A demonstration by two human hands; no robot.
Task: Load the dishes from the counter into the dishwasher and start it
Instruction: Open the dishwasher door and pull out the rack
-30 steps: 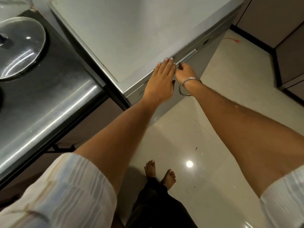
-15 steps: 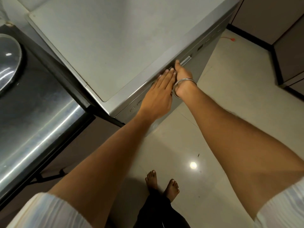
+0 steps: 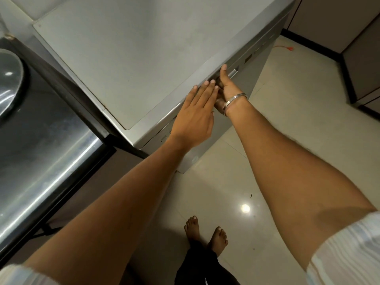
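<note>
Now the right hand (image 3: 225, 90) has slid under the dishwasher (image 3: 144, 58) handle (image 3: 233, 73), fingers curled on it; left hand (image 3: 195, 116) flat, open. Pull gently, steadily.

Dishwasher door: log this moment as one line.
phase: opening door | left hand: flat on dishwasher top edge | right hand: fingers curled in door handle recess | door: shut | dishes: none in view

The dishwasher (image 3: 144, 58) has a matt grey top with a smooth metallic front edge. Beside it, the counter (image 3: 51, 161) is brushed, shiny steel. The floor (image 3: 287, 140) tiles are glossy. A polished metal bangle (image 3: 234, 99) gleams.
</note>
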